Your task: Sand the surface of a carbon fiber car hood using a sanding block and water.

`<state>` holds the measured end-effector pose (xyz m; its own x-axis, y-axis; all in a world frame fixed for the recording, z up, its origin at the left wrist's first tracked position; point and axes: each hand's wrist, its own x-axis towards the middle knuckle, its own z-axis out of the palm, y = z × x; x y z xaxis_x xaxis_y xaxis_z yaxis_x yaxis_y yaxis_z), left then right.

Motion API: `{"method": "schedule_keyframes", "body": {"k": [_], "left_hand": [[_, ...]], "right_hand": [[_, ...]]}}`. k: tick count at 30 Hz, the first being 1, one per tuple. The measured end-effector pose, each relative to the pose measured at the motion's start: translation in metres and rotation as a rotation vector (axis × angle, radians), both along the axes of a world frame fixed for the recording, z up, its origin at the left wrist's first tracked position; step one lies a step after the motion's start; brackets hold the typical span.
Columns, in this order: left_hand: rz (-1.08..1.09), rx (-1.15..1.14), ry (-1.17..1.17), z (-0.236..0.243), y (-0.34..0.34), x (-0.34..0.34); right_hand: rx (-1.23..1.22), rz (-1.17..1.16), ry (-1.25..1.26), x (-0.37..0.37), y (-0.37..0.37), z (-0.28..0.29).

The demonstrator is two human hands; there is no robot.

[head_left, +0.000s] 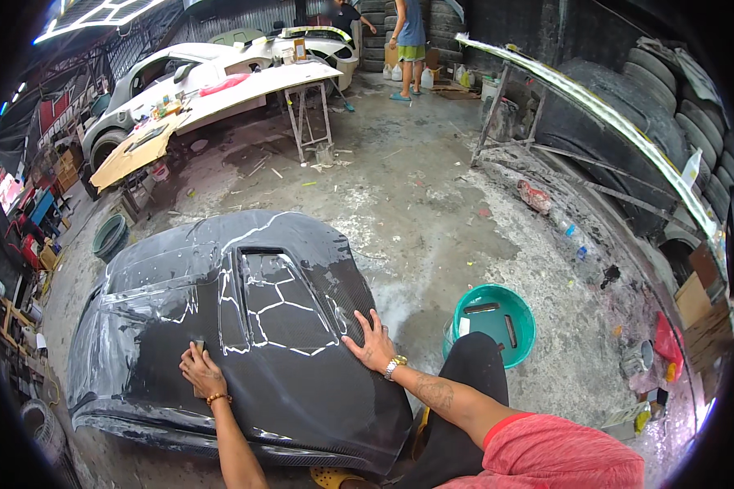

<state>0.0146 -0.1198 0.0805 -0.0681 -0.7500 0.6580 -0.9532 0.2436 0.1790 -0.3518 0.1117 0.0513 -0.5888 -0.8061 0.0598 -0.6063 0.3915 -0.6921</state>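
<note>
A black car hood [302,391] lies across the floor before me, its woven carbon surface wet and partly smeared with whitish residue. White light reflections run over its raised, grooved middle. My left hand [201,373] is closed round a narrow sanding block [199,346], pressed to the dark area on the hood's left half; most of the block is hidden under my fingers. Fingers spread, my right hand [369,342] rests flat on the right side of the hood with nothing in it. A bead bracelet [218,398] is on my left wrist, a metal watch [395,367] on my right.
Beside my right knee stands a teal basin [489,314] with water and dark bars inside. A dark green tub [112,236] sits at the left. Farther back are a cluttered work table [253,88], a white car body [183,61], a metal rack [579,85], stacked tyres [697,122] and two people.
</note>
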Motion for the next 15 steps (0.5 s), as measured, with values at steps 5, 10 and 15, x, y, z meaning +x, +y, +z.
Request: {"method": "schedule_keyframes", "body": {"k": [5,10,15], "left_hand": [[0.009,-0.001,0.0,-0.0003,-0.0008,-0.001],[0.023,0.003,-0.011,-0.0027,-0.002,-0.0018],[0.024,-0.021,-0.018,-0.0047,-0.003,-0.0016]], "right_hand": [[-0.028,0.0,0.009,-0.0011,-0.0004,-0.0004],[-0.015,-0.001,0.009,-0.002,0.0001,-0.0007],[-0.014,0.0,0.035,-0.0029,-0.0014,-0.0056]]}}
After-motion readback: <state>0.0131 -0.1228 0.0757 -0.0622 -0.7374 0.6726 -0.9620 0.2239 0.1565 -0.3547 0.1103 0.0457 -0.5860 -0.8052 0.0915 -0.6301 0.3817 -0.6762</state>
